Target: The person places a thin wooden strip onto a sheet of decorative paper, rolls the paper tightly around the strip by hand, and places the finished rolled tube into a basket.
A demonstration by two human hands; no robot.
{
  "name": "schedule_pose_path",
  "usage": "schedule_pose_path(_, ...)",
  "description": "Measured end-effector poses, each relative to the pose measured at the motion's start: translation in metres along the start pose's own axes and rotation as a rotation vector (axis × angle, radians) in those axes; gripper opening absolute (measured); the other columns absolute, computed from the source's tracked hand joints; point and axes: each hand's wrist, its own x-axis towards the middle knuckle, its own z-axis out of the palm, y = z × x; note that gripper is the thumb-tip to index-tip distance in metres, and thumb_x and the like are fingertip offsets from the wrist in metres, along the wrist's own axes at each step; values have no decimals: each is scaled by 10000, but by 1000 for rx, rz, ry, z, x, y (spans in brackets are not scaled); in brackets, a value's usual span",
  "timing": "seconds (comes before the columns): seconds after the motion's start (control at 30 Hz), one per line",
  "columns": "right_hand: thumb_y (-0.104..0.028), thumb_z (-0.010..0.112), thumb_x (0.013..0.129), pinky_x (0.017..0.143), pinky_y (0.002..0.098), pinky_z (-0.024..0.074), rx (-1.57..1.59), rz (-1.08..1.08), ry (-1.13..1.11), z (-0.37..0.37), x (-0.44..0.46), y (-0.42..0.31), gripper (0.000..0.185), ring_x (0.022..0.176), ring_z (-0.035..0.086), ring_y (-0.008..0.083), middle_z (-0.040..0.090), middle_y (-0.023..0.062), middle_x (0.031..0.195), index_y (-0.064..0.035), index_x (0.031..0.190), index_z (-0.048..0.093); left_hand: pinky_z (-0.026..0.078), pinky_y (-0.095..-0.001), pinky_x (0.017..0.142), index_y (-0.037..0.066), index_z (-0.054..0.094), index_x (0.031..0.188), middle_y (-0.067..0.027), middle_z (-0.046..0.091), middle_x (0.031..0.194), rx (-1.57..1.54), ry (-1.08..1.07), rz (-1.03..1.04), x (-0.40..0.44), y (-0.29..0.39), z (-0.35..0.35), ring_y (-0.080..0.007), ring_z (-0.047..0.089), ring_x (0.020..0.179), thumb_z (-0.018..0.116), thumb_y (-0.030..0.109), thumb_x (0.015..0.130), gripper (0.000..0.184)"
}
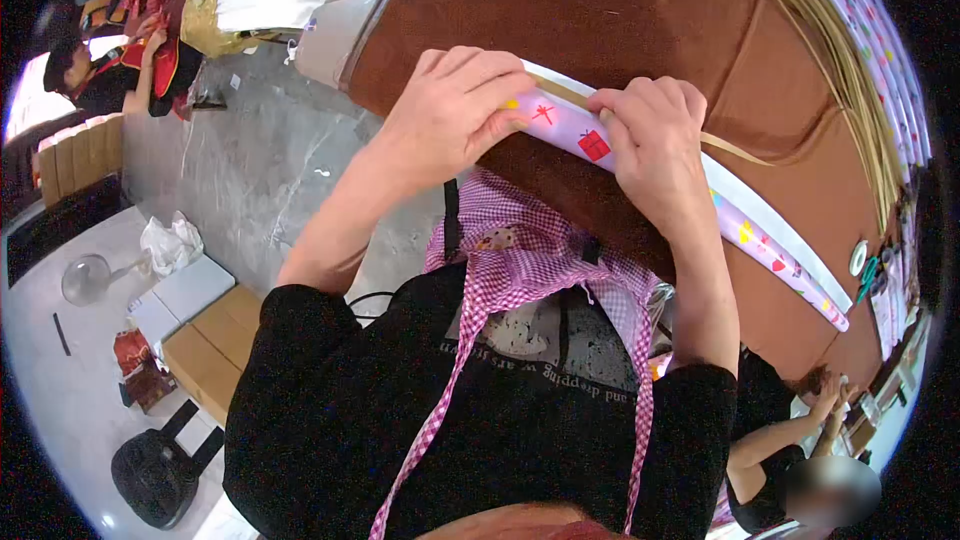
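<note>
Both my hands are pinched on a long pink printed strip (565,130) with a white inner side, which looks like folded paper or film. My left hand (455,110) grips its left end, thumb below and fingers on top. Farther right, my right hand (655,135) is closed on the same strip. A thin tan band (745,152) runs along the fold between my hands, and its tail curves out past my right hand onto the brown tabletop (600,20). The strip's far end slopes down to the right along the table edge.
A bundle of long tan strips (835,50) lies beside more printed strips (885,70) on the right. A tape roll (858,258) and green-handled scissors (868,278) lie nearby. Co-workers are at the upper left and lower right. Cardboard boxes (212,345) stand at left.
</note>
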Motion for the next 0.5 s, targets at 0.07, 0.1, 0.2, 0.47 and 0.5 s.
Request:
schedule_pose_path(0.07, -61, 602, 871, 943, 419, 377, -5, 11, -1, 0, -1, 1, 99, 852, 562, 271, 580, 74, 799, -72, 905, 695, 419, -391, 858, 87, 665, 1101, -50, 627, 1140, 13, -24, -2, 0, -1, -1, -257, 590, 1037, 684, 249, 881, 274)
schedule_pose_path(0.1, -63, 605, 871, 939, 420, 377, -4, 10, -5, 0, -1, 1, 98, 854, 561, 270, 580, 71, 798, -72, 906, 696, 418, -391, 855, 88, 668, 1085, -49, 624, 1128, 22, -34, -22, 0, -1, -2, -254, 589, 1030, 684, 269, 879, 274)
schedule_pose_path(0.2, -68, 613, 865, 927, 420, 380, -12, -4, 6, 0, -1, 2, 92, 862, 561, 267, 577, 67, 794, -74, 905, 696, 414, -392, 850, 90, 676, 1048, -45, 617, 1090, 71, -60, -40, 7, 5, -5, -250, 584, 1008, 685, 311, 873, 282)
schedule_pose_path(0.47, -91, 637, 845, 905, 425, 389, -54, -30, 50, 6, -6, 6, 84, 868, 571, 272, 590, 63, 798, -88, 899, 701, 411, -392, 849, 97, 685, 1024, -40, 595, 1049, 176, -111, 37, 26, 29, 2, -242, 552, 982, 701, 375, 842, 333)
schedule_pose_path(0.5, -93, 641, 841, 906, 427, 390, -65, -43, 63, 6, -6, 6, 85, 870, 573, 274, 597, 64, 802, -90, 898, 704, 413, -397, 855, 89, 684, 1043, -46, 593, 1064, 144, -114, 57, 27, 32, 5, -246, 551, 997, 707, 374, 836, 353)
